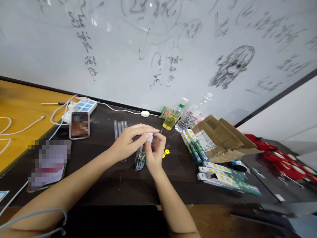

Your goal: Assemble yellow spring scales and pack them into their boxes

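Right now, we hold a small box point(140, 161) upright between our hands, over the middle of the table point(104, 188); whether its lower end touches the top, we cannot tell. Our right hand point(156, 152) has its fingers curled around the upper part, grasping it with the thumb in front. Our left hand point(128, 138) comes over the top, thumb against the white end and fingers stretched across; we cannot tell whether they pinch it. Just beyond our left hand lie clear tubes point(119, 127) side by side, and just beside our right are yellow pieces point(166, 152). Along the table's back edge, we see a bottle of yellow liquid point(170, 121) next to a water bottle point(187, 120). Nearer the right edge, more boxes point(223, 177) lie in front of some brown cardboard point(220, 132). Toward the left edge, we have a phone point(51, 165).
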{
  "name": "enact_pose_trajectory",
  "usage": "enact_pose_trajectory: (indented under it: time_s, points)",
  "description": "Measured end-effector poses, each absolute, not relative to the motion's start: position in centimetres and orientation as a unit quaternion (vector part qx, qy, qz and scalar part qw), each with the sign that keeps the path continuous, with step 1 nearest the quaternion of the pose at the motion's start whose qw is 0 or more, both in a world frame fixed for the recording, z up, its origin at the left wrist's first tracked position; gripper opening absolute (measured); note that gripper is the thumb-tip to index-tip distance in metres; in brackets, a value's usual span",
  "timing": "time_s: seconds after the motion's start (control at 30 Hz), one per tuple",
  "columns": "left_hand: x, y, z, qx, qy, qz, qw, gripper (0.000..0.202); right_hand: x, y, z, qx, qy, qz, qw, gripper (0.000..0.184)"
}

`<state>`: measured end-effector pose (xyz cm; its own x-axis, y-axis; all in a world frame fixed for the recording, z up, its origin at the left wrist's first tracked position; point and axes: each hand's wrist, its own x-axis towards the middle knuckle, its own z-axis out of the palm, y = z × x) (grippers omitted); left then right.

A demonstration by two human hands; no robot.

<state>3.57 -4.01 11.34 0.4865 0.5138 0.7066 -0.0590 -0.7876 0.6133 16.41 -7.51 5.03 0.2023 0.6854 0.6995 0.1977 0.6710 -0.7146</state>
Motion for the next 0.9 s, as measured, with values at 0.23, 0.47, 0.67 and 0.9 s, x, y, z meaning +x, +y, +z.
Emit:
enact_pose_trajectory:
  time_s: [0.23,0.47,0.67,0.9]
  points:
    - [2.3,-3.8,11.6,0.875,0.143,0.407,0.222,0.036,16.5,-7.4,4.8,-0.373,-0.602,0.179,0.683,0.034]
    - [2.5,-3.6,10.7,0.882,0.149,0.412,0.175,0.038,16.4,-7.2,4.6,-0.351,-0.619,0.171,0.682,0.032]
    - [2.0,-0.7,8.9,0.782,0.234,0.503,0.286,0.034,17.3,-5.7,4.5,-0.437,-0.665,0.240,0.556,0.031]
    - [-0.5,2.4,4.9,0.534,0.371,0.640,0.408,0.045,17.5,-5.1,3.4,-0.495,-0.755,0.266,0.338,0.061]
